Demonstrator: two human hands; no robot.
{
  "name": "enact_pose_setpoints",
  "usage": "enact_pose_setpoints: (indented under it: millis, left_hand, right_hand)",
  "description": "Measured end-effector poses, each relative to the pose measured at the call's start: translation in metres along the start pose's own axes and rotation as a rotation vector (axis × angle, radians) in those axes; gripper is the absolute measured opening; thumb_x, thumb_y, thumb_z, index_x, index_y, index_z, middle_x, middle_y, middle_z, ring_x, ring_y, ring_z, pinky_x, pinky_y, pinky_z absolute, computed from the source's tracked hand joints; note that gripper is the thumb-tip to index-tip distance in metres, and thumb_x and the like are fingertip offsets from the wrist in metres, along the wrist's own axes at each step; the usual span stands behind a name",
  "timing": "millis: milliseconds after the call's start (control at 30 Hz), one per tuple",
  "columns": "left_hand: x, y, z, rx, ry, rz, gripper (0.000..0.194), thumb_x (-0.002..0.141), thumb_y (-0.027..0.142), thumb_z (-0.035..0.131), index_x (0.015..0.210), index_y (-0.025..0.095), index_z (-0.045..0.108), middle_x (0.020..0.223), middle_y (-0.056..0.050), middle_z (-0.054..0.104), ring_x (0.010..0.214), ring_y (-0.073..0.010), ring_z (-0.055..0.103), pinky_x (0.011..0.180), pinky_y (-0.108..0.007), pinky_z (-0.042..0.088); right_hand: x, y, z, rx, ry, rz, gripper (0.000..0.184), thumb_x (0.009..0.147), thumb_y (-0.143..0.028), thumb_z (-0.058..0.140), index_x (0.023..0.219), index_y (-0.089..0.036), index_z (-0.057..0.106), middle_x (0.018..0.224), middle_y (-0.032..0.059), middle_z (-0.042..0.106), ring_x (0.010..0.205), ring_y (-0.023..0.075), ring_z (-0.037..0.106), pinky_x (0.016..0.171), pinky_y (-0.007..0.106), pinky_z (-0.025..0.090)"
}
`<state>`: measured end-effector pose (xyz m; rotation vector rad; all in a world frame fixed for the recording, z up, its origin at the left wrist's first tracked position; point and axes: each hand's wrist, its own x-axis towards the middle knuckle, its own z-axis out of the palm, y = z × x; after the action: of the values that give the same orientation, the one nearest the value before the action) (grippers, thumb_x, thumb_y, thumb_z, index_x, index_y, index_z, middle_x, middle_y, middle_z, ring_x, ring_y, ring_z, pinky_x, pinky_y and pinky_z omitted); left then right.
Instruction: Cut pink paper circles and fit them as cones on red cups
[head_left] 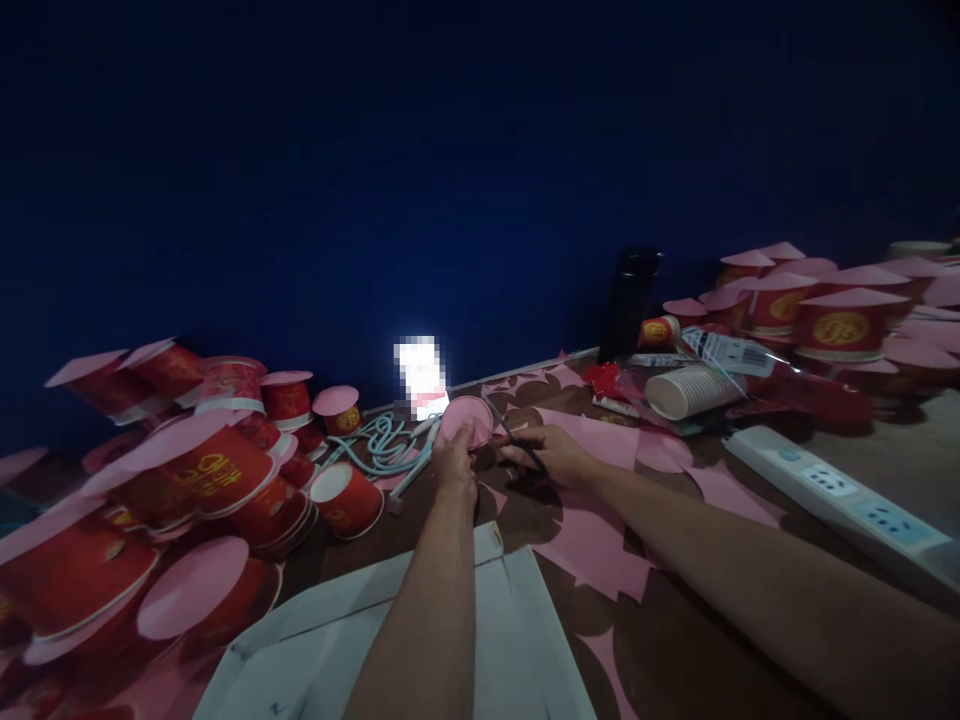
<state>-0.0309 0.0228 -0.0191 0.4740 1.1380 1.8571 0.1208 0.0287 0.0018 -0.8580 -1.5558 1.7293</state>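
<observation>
aslant, dark scissors [512, 433] gripped in right hand [559, 456], aimed forward-left toward pink disc [460, 410] pinched in left hand [455, 467]

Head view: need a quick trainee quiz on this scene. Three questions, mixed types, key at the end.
1. Multiple choice: what does the right hand hold?
A) a brush
B) scissors
C) a roll of tape

2. True or false: in the picture, the power strip lies to the right of both hands.

3. Fill in the colour: the thumb of the left hand rests on a round ____ piece.

Key:
1. B
2. True
3. pink
</observation>
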Motion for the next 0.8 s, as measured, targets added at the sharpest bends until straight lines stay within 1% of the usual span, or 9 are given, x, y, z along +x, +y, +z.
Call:
enact_pose_setpoints:
  millis: [100, 167, 300, 500, 667, 800]
  left_hand:
    - [0.001, -0.0008, -0.0006, 0.02, -0.008, -0.005, 0.048, 0.057, 0.036, 0.077, 0.097, 0.013, 0.063, 0.074, -0.003, 0.065, 0.053, -0.0132, 0.06, 0.049, -0.026, 0.048]
    - [0.0012, -0.0011, -0.0012, 0.042, -0.01, -0.002, 0.049, 0.058, 0.037, 0.077, 0.098, 0.014, 0.063, 0.075, -0.003, 0.066, 0.052, -0.0134, 0.06, 0.048, -0.026, 0.047]
    - [0.0003, -0.0011, -0.0017, 0.042, -0.008, 0.021, 0.048, 0.058, 0.036, 0.077, 0.098, 0.014, 0.063, 0.078, -0.005, 0.067, 0.058, -0.0146, 0.062, 0.052, -0.026, 0.05]
    - [-0.001, -0.0005, -0.0016, 0.032, -0.029, 0.019, 0.047, 0.059, 0.035, 0.077, 0.098, 0.014, 0.063, 0.08, -0.005, 0.068, 0.061, -0.0149, 0.063, 0.055, -0.027, 0.051]
    - [-0.0005, -0.0021, -0.0022, 0.036, -0.025, 0.022, 0.045, 0.059, 0.034, 0.076, 0.098, 0.015, 0.063, 0.079, -0.005, 0.067, 0.062, -0.0156, 0.064, 0.057, -0.029, 0.052]
    - [0.0005, -0.0027, -0.0026, 0.06, -0.016, 0.014, 0.044, 0.059, 0.036, 0.076, 0.096, 0.015, 0.064, 0.078, -0.005, 0.067, 0.06, -0.0154, 0.063, 0.054, -0.028, 0.051]
  right_hand:
    - [-0.001, -0.0007, 0.0011, 0.041, -0.005, 0.005, 0.06, 0.059, -0.05, 0.08, 0.104, -0.011, 0.069, 0.06, -0.0012, 0.058, 0.051, 0.0079, 0.051, 0.047, 0.021, 0.04]
    - [-0.0015, -0.0013, 0.0019, 0.036, -0.001, 0.008, 0.061, 0.059, -0.05, 0.08, 0.104, -0.01, 0.069, 0.059, -0.0015, 0.057, 0.049, 0.0074, 0.049, 0.045, 0.02, 0.038]
    - [-0.001, -0.0013, 0.002, 0.012, -0.002, -0.002, 0.059, 0.06, -0.05, 0.08, 0.103, -0.011, 0.07, 0.057, -0.0026, 0.054, 0.048, 0.0065, 0.046, 0.044, 0.019, 0.036]
    - [0.0006, -0.0028, 0.0016, -0.012, -0.001, -0.004, 0.056, 0.06, -0.049, 0.079, 0.099, -0.011, 0.071, 0.059, -0.0021, 0.056, 0.052, 0.0077, 0.049, 0.049, 0.022, 0.041]
    - [-0.0002, -0.0044, 0.0034, -0.006, -0.008, -0.021, 0.056, 0.06, -0.05, 0.079, 0.098, -0.01, 0.071, 0.058, -0.0015, 0.057, 0.051, 0.008, 0.049, 0.048, 0.021, 0.039]
    - [-0.001, -0.0038, 0.0033, -0.022, -0.013, -0.02, 0.057, 0.064, -0.052, 0.076, 0.101, -0.009, 0.07, 0.058, -0.0009, 0.057, 0.049, 0.0075, 0.047, 0.047, 0.022, 0.038]
